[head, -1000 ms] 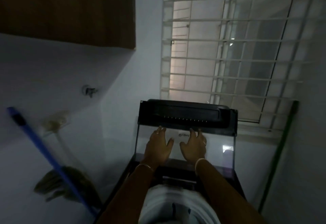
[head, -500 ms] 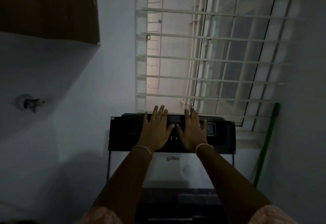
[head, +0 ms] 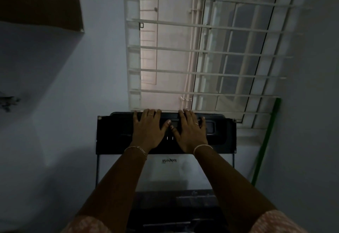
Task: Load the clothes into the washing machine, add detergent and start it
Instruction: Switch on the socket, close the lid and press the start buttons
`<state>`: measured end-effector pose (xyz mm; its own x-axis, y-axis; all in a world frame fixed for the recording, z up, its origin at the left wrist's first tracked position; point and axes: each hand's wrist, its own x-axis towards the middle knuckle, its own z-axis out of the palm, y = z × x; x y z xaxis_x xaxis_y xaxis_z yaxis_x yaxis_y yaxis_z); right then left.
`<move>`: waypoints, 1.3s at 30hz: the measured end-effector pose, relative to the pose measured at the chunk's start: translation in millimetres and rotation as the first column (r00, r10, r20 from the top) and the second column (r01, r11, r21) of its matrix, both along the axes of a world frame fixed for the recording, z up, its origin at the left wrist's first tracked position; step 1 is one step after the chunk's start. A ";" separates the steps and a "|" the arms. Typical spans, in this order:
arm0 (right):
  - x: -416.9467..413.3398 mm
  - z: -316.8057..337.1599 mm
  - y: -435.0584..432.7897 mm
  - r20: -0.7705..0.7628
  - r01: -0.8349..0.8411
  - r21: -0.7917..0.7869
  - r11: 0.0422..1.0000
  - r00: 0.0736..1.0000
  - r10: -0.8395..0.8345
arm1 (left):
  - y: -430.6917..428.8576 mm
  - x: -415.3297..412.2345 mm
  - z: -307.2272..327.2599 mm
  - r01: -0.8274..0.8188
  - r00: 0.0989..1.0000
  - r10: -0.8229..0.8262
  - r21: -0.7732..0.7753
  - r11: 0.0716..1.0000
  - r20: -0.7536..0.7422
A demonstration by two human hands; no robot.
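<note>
Dim barred window [head: 211, 49] behind raised lid [head: 113, 133]; left hand [head: 148, 131] and right hand [head: 190, 133] pressed flat, open-fingered, gripping nothing; apparently lid-handling step; next, lowering it gently.

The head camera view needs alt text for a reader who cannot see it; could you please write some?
Both hands, the left hand and right hand, press flat against the dark upper band of a raised washing machine lid in a dim room. Behind it is a barred window; a green pole leans at the right.
</note>
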<state>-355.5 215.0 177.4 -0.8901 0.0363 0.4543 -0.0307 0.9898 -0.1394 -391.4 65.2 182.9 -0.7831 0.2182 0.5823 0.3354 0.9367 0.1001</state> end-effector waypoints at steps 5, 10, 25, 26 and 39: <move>20.0 12.9 2.1 -0.003 -0.018 0.046 0.999 1.000 0.018 | -0.3 19.1 11.5 -0.004 0.999 0.003 0.026 1.000 0.032; 49.1 32.1 3.3 -0.050 -0.060 0.045 0.997 0.997 0.062 | -1.6 50.1 23.7 -0.022 0.998 0.020 0.028 0.999 0.055; 183.8 55.2 -5.4 -0.321 -0.081 0.153 0.985 0.938 0.127 | -11.1 202.7 31.3 -0.155 0.986 0.159 -0.081 0.985 0.041; 196.6 53.4 -5.3 -0.327 -0.095 0.174 0.980 0.933 0.148 | -12.3 214.8 29.0 -0.163 0.985 0.167 -0.094 0.982 0.042; 325.0 -10.9 4.3 -0.187 -0.325 0.628 0.707 0.819 0.543 | -66.6 337.7 -30.0 0.072 0.994 -0.044 -0.275 0.959 0.105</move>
<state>-30.4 219.3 166.5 -0.5254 -0.6635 0.5327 -0.4132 0.7462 0.5220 -53.7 -1.4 152.9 -0.8137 0.4074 0.4145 0.3917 0.9113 -0.1267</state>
